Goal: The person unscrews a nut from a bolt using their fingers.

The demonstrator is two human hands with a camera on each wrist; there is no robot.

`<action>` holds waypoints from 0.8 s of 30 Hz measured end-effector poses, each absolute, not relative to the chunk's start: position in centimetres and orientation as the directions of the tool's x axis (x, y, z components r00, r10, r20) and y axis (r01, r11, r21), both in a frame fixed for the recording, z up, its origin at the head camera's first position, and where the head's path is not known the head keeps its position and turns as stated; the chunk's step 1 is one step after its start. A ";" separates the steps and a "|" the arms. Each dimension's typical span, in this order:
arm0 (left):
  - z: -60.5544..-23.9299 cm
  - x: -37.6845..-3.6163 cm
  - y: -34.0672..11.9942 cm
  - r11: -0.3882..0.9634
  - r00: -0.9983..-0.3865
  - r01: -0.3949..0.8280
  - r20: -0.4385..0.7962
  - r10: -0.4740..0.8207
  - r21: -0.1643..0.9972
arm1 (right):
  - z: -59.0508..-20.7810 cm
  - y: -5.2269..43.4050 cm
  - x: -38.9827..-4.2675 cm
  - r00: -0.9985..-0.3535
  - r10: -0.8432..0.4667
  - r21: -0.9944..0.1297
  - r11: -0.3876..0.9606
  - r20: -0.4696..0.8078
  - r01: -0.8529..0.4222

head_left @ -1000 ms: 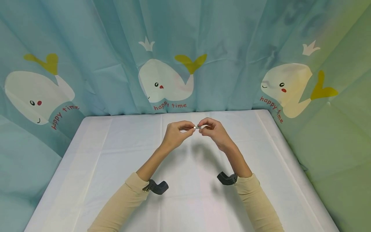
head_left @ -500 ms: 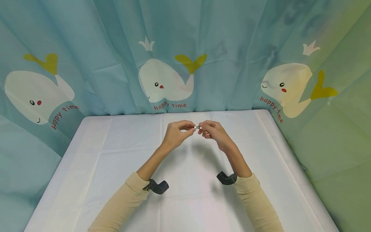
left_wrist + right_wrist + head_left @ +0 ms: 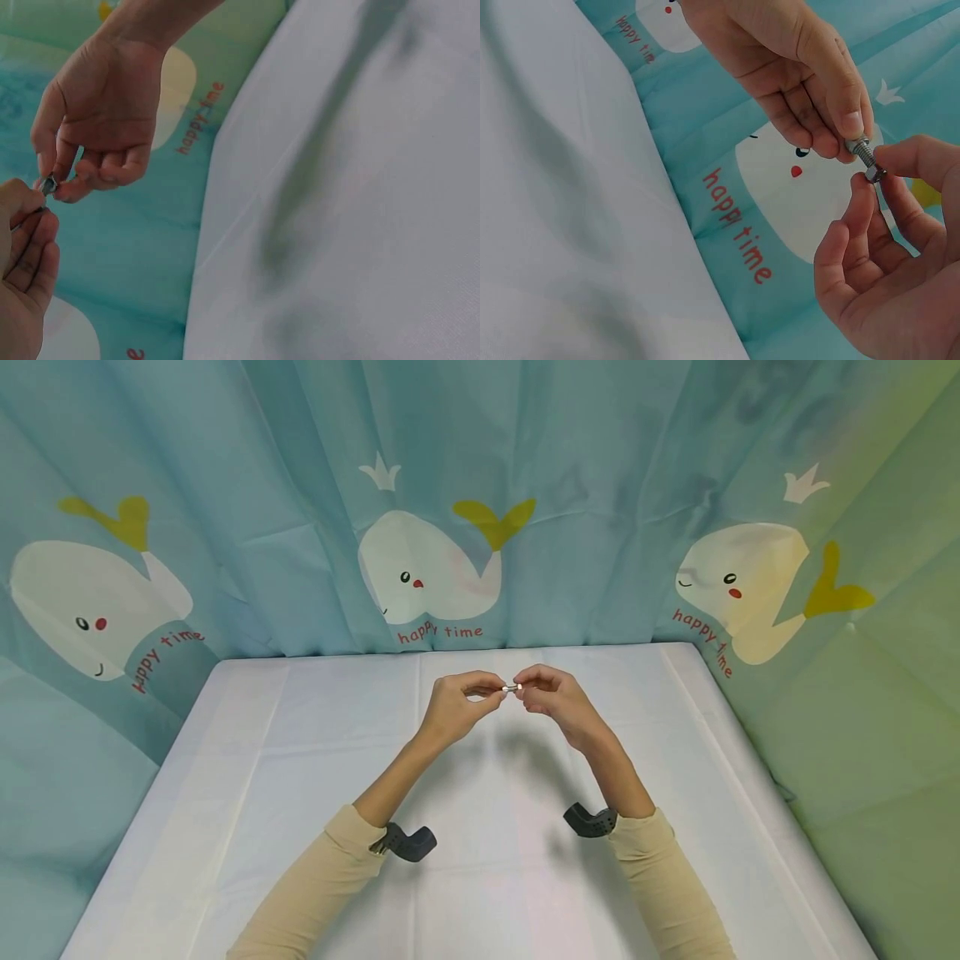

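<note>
left hand (image 3: 453, 702) pinches bolt (image 3: 860, 149) | right hand (image 3: 555, 697) pinches nut (image 3: 874, 175) | frame centre, above desk (image 3: 300, 735) | keep axes aligned, turn lightly

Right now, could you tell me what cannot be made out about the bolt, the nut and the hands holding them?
- Head view: the bolt is too small to show thread or nut.
- Right wrist view: the bolt head is hidden by the left hand fingers; how far the nut is threaded on is unclear.
- Left wrist view: the right hand covers most of the metal part; the picture is dim, and the left hand is cut off by the edge.
</note>
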State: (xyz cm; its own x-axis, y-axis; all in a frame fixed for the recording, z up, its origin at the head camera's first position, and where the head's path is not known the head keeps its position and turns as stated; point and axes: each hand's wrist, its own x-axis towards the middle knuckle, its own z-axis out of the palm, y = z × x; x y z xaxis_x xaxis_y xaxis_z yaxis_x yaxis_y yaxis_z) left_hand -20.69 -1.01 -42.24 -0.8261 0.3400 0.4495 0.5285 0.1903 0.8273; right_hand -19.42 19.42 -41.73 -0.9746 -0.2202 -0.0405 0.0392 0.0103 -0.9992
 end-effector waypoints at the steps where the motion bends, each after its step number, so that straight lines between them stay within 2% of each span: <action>1: -42.3 -20.7 -1.0 0.189 -0.826 0.529 0.450 0.340 0.827 | -41.7 19.4 -19.4 -0.974 -0.225 -0.999 0.008 -0.036 0.035; 13: -42.2 -20.6 -1.1 0.204 -0.830 0.526 0.445 0.337 0.826 | -41.6 19.3 -19.4 -0.964 -0.266 -1.000 -0.020 0.006 -0.001; 24: -42.3 -20.6 -1.0 0.207 -0.832 0.522 0.442 0.334 0.827 | -41.6 19.6 -19.5 -0.969 -0.207 -0.989 0.079 -0.135 0.121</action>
